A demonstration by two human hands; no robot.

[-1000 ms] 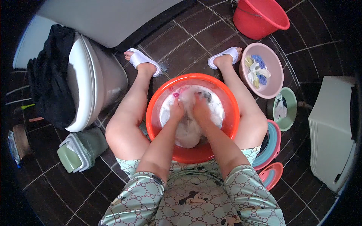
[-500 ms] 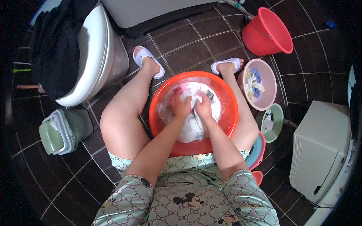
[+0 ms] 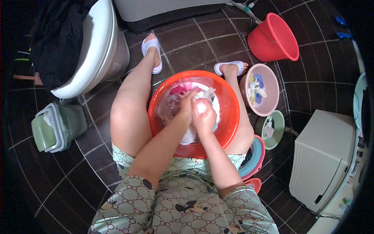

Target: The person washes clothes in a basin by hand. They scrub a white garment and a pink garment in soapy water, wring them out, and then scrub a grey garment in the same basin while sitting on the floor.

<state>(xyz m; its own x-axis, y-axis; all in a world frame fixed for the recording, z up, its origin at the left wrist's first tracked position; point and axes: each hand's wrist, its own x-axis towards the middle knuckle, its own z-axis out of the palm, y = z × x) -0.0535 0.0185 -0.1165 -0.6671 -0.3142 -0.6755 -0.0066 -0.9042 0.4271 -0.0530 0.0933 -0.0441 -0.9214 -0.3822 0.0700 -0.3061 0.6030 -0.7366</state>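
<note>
Between my knees sits an orange-red basin (image 3: 235, 117) of soapy water and laundry. My left hand (image 3: 187, 104) and my right hand (image 3: 204, 117) are pressed together over its middle, closed on a wet white cloth (image 3: 210, 94) whose end sticks out beyond the fingers. A blob of suds (image 3: 201, 107) lies on my right hand. More white fabric shows below the hands, and a pink cloth (image 3: 178, 90) lies at the far left inside the basin. Most of my fingers and the gripped part of the cloth are hidden.
On the right stand a red bucket (image 3: 269, 41), a pink basin (image 3: 272, 102) with small coloured cloths, a green basin (image 3: 278, 134), stacked basins (image 3: 257, 156) and a pale cabinet (image 3: 323, 156). To the left are a white toilet (image 3: 99, 50) draped with black fabric (image 3: 58, 50) and a lidded bin (image 3: 74, 121).
My hands have come together, the right one rolling over toward the left with suds on it. More of the pink cloth shows. My left foot has shifted, and the view has moved slightly.
</note>
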